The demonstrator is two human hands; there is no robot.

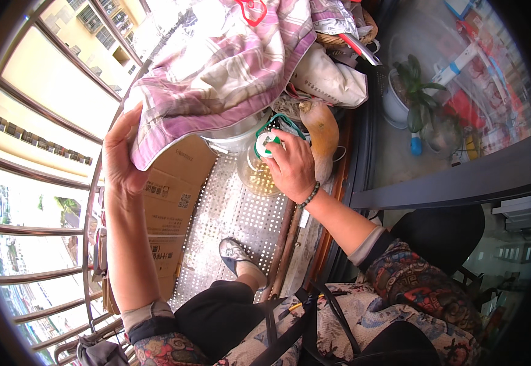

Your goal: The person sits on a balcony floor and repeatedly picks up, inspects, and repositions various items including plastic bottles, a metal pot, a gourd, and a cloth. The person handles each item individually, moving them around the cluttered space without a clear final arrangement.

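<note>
My left hand point(126, 151) grips the near left corner of a pink and white plaid cloth point(220, 91), which drapes over things beneath it. The fingers of my right hand point(293, 164) are on a white and green lid point(265, 145), pinching its middle. Below that lid is a clear, yellowish jar point(256, 176) through which a dotted pattern shows. Just right of the right hand lies a butternut squash point(322, 132). Under the cloth's edge, part of a clear container point(233, 137) shows; the rest is hidden.
A printed cardboard box point(169, 206) stands on the perforated metal floor point(229, 196), beside the metal railing point(37, 231). A white bag point(332, 78) and a wicker basket point(368, 29) with a red-handled tool point(359, 48) lie beyond. At right, a dark-framed window point(444, 178) shows a potted plant point(414, 91).
</note>
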